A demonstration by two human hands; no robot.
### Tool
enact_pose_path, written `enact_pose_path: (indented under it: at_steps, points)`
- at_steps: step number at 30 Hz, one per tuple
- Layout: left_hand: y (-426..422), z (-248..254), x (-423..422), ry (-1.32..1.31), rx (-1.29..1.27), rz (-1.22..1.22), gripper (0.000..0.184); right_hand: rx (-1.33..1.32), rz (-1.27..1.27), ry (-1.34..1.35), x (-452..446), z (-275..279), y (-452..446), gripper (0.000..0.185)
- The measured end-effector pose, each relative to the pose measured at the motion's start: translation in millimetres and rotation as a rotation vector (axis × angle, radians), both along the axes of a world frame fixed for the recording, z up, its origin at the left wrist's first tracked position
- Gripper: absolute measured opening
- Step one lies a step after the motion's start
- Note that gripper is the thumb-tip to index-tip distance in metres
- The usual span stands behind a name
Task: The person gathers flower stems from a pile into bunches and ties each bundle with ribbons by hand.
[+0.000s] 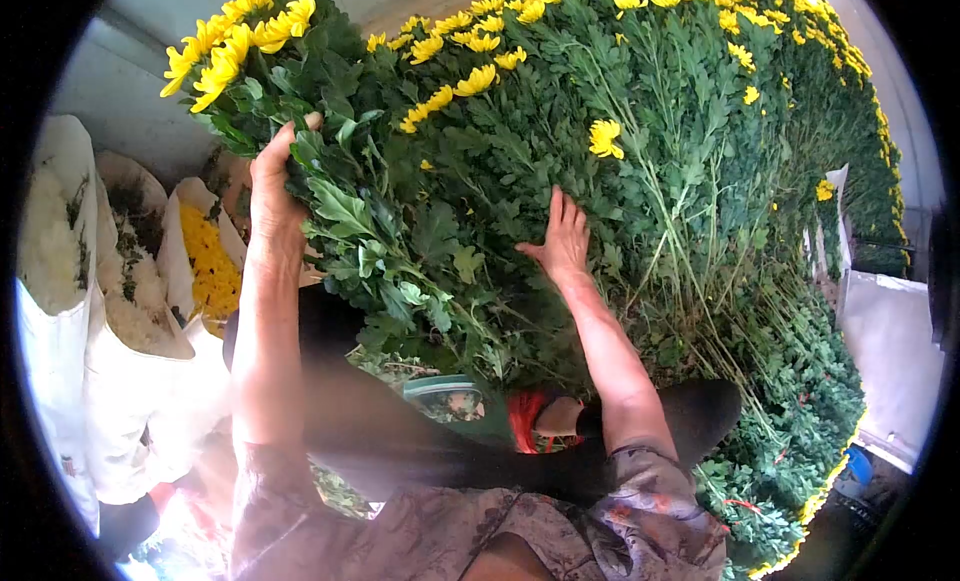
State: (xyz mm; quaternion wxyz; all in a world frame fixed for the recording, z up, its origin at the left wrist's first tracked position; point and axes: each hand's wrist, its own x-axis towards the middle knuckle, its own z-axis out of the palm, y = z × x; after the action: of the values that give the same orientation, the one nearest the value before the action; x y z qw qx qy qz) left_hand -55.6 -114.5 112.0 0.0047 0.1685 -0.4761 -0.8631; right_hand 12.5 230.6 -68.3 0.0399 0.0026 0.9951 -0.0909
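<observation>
Yellow-flowered stems [345,203] rest in the curled left fingers [275,153] and beneath the spread right fingers [558,209].

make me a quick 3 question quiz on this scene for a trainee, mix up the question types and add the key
1. True or false: the right hand is open rather than clenched.

2. Multiple choice: what does the left hand grip?
a) a pair of scissors
b) a leafy flower bunch
c) a watering can

3. Fill the gap: among the white sacks at the left of the picture, the one beside the left forearm shows bright ____ contents.

Key: 1 true; 2 b; 3 yellow
</observation>
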Motion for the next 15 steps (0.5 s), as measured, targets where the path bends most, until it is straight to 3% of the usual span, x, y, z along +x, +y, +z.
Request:
enact_pose_path:
  at_steps: [4,7,13,15]
  points:
    - [-1.4,1.7,-0.6,-0.027,-0.027,0.003,0.030,-0.210,-0.023,-0.037,-15.4,-1.5,24.2,0.113]
    - [-5.0,-6.1,-2.3,0.006,0.031,-0.032,0.031,-0.120,-0.019,-0.013,-12.0,3.4,23.0,0.109]
    - [0.0,-17.6,-0.1,-0.043,-0.007,-0.014,0.037,-0.207,-0.140,-0.070,-27.0,-30.0,0.8,0.105]
    - [-2.4,-21.7,-0.7,-0.034,-0.006,-0.030,0.037,-0.044,-0.047,0.038,-28.7,-44.3,5.5,0.101]
